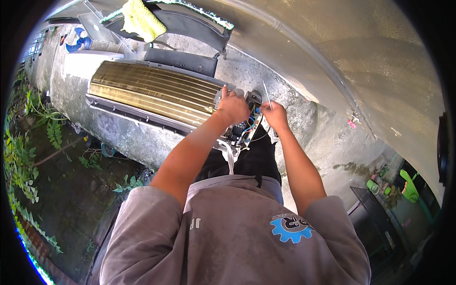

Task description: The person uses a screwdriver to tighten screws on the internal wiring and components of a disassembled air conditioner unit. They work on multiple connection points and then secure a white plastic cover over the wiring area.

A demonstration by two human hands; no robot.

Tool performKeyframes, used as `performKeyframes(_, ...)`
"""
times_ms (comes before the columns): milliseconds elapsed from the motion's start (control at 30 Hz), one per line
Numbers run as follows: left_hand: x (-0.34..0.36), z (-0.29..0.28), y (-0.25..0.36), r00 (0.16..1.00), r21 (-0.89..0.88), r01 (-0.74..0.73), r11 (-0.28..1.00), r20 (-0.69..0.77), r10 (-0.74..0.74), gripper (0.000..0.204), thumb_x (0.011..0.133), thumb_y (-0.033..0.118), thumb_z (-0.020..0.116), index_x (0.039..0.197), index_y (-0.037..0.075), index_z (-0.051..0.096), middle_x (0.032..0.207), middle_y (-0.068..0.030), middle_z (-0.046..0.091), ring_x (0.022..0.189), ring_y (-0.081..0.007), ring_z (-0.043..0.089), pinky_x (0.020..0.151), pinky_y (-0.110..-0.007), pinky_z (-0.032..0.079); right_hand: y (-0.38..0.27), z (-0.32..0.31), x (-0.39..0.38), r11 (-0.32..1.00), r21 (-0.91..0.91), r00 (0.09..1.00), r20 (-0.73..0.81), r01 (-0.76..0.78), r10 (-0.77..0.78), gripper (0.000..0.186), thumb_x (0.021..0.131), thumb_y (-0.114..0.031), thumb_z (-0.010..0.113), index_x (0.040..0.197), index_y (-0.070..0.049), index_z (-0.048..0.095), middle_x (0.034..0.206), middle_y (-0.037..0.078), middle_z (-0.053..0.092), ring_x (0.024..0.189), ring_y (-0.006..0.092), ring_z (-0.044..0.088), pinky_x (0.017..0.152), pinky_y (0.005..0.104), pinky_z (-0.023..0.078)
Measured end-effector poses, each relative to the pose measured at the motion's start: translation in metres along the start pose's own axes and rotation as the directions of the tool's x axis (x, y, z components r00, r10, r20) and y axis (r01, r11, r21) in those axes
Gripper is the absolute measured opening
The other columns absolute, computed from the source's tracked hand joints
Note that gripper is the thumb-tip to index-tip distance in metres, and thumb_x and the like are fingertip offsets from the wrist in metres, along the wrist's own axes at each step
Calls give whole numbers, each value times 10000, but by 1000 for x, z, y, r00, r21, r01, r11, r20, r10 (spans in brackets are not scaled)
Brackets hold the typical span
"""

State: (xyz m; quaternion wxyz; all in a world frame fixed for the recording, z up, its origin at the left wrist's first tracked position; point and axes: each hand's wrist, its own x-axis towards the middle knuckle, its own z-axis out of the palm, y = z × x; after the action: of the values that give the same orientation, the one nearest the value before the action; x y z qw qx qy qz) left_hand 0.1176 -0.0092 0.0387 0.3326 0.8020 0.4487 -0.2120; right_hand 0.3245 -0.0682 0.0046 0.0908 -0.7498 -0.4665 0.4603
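Note:
An opened wall air conditioner unit (pixel 152 90), with gold fins and a grey frame, lies tilted in front of me. Its right end holds an exposed electrical compartment (pixel 248 127) with blue and other coloured wires, and a pale hose (pixel 230 156) hangs below. My left hand (pixel 232 105) is on the upper right end of the unit, index finger raised, other fingers curled over the housing. Beside the compartment, my right hand (pixel 273 114) is closed on a thin silver rod-like tool (pixel 267 92) pointing up, with its fingertips near the wires.
Behind the unit are a black bench (pixel 185 26) with a yellow cloth (pixel 142 23), a white panel (pixel 80 61) and a blue fan blade (pixel 78 42). The concrete ledge (pixel 118 137) drops to plants at left. A curved wall (pixel 370 57) bounds the right.

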Motion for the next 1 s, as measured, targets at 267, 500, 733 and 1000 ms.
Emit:
performKeyframes(267,37,-6,6,990,-57,142,988,21,-141,575,975,534,637,1215,30,772,1200,-179,796,1172,-312,759,1302,-657,201,3,48,-51,832,532,970,-73,-158,231,193,944,-133,803,1084,-1,806,844,55,781,737,103,699,709,271,556)
performKeyframes(500,44,6,6,990,-89,142,986,30,-139,528,920,479,668,1228,63,774,1267,-158,778,1233,-310,729,1286,-662,241,15,50,-69,824,535,981,63,-187,182,301,980,-151,793,1236,7,785,787,-14,690,551,43,483,525,245,430)
performKeyframes(733,24,-2,-13,983,-75,-81,994,159,92,601,849,582,764,1210,101,773,1369,-156,700,1372,-332,622,1277,-632,290,22,68,-88,789,605,979,-72,-109,190,123,982,-92,803,1063,0,790,810,-15,704,645,47,557,607,243,469)
performKeyframes(1000,10,25,-1,995,-96,4,995,-96,-13,598,811,584,802,1185,117,775,1337,-165,696,1385,-374,595,1296,-612,267,-4,65,-61,981,102,945,-268,-164,186,275,902,-337,854,942,-73,786,789,125,769,715,284,736,705,407,567)
